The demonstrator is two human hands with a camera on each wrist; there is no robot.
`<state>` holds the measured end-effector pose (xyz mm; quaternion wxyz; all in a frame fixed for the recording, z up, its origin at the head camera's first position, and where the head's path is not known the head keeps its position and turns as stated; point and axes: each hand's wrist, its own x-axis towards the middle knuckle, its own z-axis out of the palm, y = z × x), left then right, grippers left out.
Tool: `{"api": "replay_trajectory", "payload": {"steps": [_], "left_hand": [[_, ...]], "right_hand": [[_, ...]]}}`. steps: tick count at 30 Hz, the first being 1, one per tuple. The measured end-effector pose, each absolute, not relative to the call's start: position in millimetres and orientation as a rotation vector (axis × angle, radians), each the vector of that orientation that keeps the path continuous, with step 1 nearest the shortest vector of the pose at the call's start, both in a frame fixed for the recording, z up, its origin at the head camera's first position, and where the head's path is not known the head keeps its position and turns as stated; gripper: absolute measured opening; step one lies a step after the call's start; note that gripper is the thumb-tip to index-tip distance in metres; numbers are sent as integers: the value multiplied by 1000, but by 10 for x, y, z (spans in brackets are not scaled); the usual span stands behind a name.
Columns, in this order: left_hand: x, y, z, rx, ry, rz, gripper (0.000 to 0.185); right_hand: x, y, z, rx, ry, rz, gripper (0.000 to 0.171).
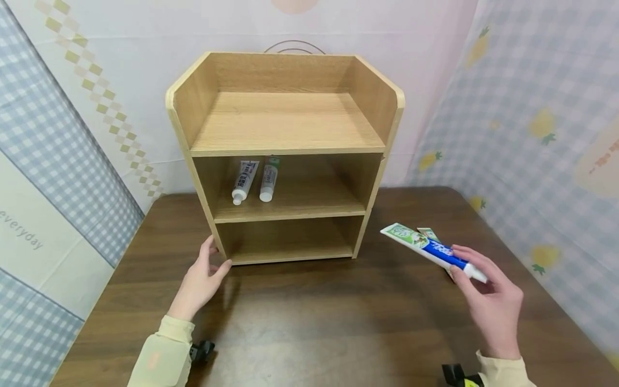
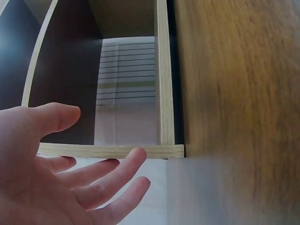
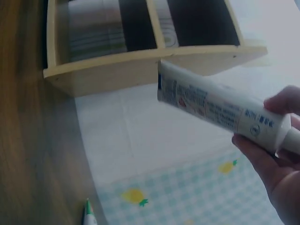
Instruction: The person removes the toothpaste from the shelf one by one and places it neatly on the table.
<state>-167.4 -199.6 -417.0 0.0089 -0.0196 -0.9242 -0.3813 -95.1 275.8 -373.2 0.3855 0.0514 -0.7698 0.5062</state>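
You're at a dark wooden table [image 1: 309, 333], with checked and fruit-print cloth hung around it. Nearest to you, at about four o'clock, your right hand [image 1: 493, 306] is lifted above the tabletop, its fingers pinched around the cap end of a toothpaste tube [image 1: 432, 251], blue and green on white. The tube slants away from your fingers toward ten o'clock, clear of the table. Just behind it, another tube [image 1: 428, 233] lies on the table, mostly hidden; the right wrist view catches only its green tip [image 3: 89, 213]. Over at eight o'clock, your left hand [image 1: 200, 279] lies spread and relaxed, fingers straight, gripping nothing, with its fingertips [image 2: 138, 157] right at the bottom front corner of the wooden shelf unit [image 1: 285, 123]. Further out at twelve o'clock, that unit stands upright near the table's back edge. On its middle shelf, toward the left, two white tubes [image 1: 254, 180] lie side by side, caps facing you.
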Motion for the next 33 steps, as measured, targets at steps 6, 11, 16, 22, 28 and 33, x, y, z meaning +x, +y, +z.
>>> {"api": "replay_trajectory", "payload": {"steps": [6, 11, 16, 22, 28, 33], "left_hand": [[-1663, -1994, -4163, -58, -2892, -1187, 76], [-1672, -2010, -4171, -57, -2890, -1172, 76], [-1670, -2010, -4171, -61, -2902, -1178, 76], [-1670, -2003, -4174, -81, -2887, -1194, 76], [-1693, -2003, -4202, -86, -2873, -1195, 75], [-1674, -2013, -4191, -66, -2878, -1192, 75]], "right_hand": [[-1062, 2807, -3805, -33, -1977, 1222, 31], [-1153, 2800, -3885, -66, -2023, 1104, 33], [-1220, 2805, -3986, 14, -2064, 929, 33], [-1287, 2843, -4041, 81, -2112, 851, 33], [-1338, 2851, -4019, 64, -2195, 790, 33], [-1412, 2835, -4023, 83, -2248, 738, 33]]}}
